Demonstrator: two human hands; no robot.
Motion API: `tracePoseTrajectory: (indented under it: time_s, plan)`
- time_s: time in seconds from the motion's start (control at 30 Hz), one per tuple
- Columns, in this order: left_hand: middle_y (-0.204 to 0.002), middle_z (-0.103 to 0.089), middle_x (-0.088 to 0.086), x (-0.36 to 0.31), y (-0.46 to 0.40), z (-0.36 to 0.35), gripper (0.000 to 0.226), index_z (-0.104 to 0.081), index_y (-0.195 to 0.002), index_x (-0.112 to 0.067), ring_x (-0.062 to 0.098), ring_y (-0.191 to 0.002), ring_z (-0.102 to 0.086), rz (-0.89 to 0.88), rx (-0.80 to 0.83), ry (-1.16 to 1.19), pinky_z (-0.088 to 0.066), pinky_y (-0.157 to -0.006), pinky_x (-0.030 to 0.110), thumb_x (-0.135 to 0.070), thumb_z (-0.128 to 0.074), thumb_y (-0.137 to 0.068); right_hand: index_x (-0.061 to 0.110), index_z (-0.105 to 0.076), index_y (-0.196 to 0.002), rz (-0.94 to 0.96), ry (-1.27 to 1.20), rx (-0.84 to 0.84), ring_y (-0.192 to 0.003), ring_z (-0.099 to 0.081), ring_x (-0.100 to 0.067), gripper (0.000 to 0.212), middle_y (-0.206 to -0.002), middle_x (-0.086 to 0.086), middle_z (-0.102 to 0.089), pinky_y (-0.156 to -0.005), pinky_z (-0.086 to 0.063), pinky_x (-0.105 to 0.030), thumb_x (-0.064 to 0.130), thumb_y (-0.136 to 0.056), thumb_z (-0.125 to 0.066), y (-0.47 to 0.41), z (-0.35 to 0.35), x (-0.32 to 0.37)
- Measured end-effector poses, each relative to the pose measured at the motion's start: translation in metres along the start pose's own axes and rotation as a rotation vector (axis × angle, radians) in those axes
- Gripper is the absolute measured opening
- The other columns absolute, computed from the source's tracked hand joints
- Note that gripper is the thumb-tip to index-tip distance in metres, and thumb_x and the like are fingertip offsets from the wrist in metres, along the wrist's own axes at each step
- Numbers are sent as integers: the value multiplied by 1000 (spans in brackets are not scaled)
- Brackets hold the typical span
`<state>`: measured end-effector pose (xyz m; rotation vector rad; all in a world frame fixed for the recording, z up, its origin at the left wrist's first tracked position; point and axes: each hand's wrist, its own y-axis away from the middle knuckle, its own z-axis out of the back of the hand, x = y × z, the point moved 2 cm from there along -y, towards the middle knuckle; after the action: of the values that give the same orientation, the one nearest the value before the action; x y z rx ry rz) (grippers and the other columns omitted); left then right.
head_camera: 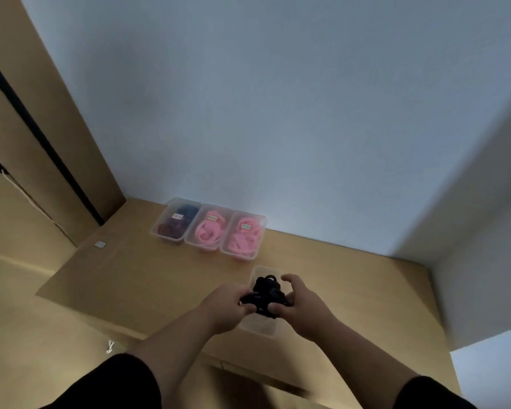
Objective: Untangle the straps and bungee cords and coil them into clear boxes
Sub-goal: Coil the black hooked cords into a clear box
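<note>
Black cords (pixel 266 293) sit bunched at lower centre, pinched between your left hand (pixel 229 309) and right hand (pixel 303 305) over a clear box (pixel 258 327). Above it, three filled boxes line the wall: dark cords (pixel 176 221), pink (pixel 208 230), pink (pixel 244 236). Bare tabletop (pixel 124 276) stretches left to its edge.

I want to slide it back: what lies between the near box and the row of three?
In the head view, only bare wooden tabletop separates the near box from the row of three boxes.
</note>
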<state>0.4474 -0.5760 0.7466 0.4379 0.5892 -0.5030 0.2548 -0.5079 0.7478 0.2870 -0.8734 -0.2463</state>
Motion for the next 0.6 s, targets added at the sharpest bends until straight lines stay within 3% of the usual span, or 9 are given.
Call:
tracePoseTrajectory:
  time_s: [0.17, 0.33, 0.4, 0.5, 0.6]
  plan:
    - [-112, -68, -5, 11, -16, -16, 29, -65, -117, -27, 14, -100, -62, 128, 26, -55, -45, -78, 26, -32, -68, -89, 26, -58, -133, 35, 235, 82, -96, -61, -16, 45, -119, 0, -69, -77, -47, -29, 48, -94, -63, -31, -16, -18]
    - [-113, -67, 1, 18, -23, -27, 26, -64, -108, -23, 24, -105, -60, 123, 114, -250, -47, -81, 35, -36, -67, -87, 26, -53, -130, 128, 379, 171, -104, -61, -21, 53, -119, 0, -65, -78, -46, -33, 56, -88, -62, -46, -26, -28]
    - [-112, -66, 4, 19, -27, -32, 24, -64, -105, -21, 27, -104, -60, 120, 129, -300, -49, -82, 39, -37, -65, -87, 27, -52, -125, 199, 517, 142, -100, -63, -23, 53, -113, 0, -67, -75, -48, -36, 62, -86, -58, -49, -27, -30]
    - [-112, -64, 5, 20, -33, -38, 23, -67, -104, -20, 28, -106, -58, 111, 157, -407, -50, -82, 41, -36, -62, -88, 26, -52, -112, 270, 653, 140, -89, -62, -26, 48, -101, -3, -68, -65, -38, -36, 66, -87, -51, -51, -30, -33]
    - [-120, -58, 3, 24, -37, -45, 26, -67, -110, -21, 25, -112, -54, 97, 191, -457, -49, -87, 40, -33, -62, -88, 26, -53, -103, 269, 720, 176, -81, -55, -25, 43, -92, -2, -64, -65, -34, -36, 67, -91, -48, -54, -32, -37]
